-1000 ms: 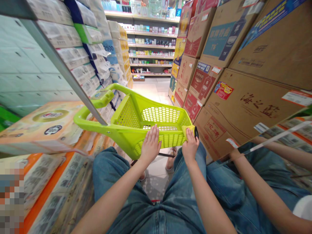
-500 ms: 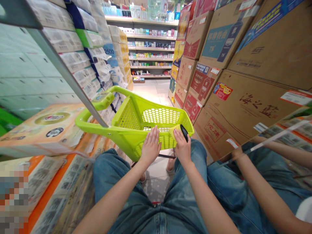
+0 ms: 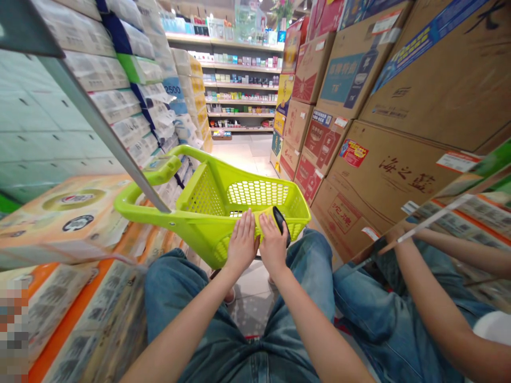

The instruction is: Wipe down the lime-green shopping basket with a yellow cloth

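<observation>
A lime-green plastic shopping basket [image 3: 207, 197] with a long handle stands tilted in front of my knees. My left hand [image 3: 242, 244] lies flat on its near rim, fingers stretched out and together, holding nothing. Right beside it, almost touching, my right hand [image 3: 272, 249] presses a yellow pad with a black edge [image 3: 268, 217] against the same rim, fingers closed over it. The inside of the basket shows only its mesh walls. My jeans [image 3: 223, 319] fill the lower middle.
Brown cartons [image 3: 383, 175] are stacked high along the right. Shelves of wrapped paper packs [image 3: 115, 101] and orange-and-cream boxes [image 3: 75, 207] line the left. A narrow tiled aisle [image 3: 243, 151] leads to back shelves [image 3: 239, 85]. Another arm and jeans [image 3: 419, 276] show at lower right.
My right hand has slid the yellow pad leftward along the basket's near rim, from the right corner to beside my left hand. The left hand stayed on the rim.
</observation>
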`<state>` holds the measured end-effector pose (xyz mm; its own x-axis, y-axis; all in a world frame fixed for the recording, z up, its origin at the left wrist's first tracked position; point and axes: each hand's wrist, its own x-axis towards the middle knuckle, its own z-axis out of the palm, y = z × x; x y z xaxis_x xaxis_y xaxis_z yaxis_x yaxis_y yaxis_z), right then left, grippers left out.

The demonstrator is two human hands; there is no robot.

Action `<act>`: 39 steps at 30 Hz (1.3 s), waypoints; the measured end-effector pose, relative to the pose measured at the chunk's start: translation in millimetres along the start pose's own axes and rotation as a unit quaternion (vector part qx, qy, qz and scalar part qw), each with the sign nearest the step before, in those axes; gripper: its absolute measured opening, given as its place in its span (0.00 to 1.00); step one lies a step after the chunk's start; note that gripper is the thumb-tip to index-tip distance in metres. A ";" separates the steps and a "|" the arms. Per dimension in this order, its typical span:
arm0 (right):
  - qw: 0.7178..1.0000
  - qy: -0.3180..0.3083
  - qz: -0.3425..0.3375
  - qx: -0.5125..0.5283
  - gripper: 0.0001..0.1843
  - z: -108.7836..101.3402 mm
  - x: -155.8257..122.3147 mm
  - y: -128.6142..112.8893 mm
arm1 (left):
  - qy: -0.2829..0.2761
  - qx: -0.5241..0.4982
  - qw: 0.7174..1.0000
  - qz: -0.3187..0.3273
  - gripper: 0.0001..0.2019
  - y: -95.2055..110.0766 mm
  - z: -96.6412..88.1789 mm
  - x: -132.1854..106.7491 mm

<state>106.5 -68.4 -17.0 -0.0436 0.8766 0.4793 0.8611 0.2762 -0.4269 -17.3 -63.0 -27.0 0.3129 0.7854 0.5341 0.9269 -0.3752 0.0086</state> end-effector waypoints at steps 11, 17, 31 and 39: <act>0.998 0.057 0.024 0.009 0.35 -35.4 4.7 121.1 | -0.013 0.009 1.000 0.010 0.35 -1.0 -3.2 -0.6; 0.995 0.085 0.035 0.044 0.30 -33.4 13.3 177.4 | -0.010 0.009 1.000 0.012 0.33 -4.1 -2.8 1.7; 0.996 0.087 -0.014 0.013 0.17 -6.7 62.9 178.3 | 0.013 -0.005 1.000 -0.008 0.32 -31.2 20.2 29.7; 0.996 0.092 0.014 0.001 0.17 1.5 79.8 179.8 | -0.003 -0.026 1.000 0.016 0.31 -51.4 33.6 63.9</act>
<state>257.1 51.8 -56.7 0.0742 0.7967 0.5998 0.8593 0.2541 -0.4439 -38.0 23.1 -21.8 0.3430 0.7758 0.5296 0.9046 -0.4247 0.0363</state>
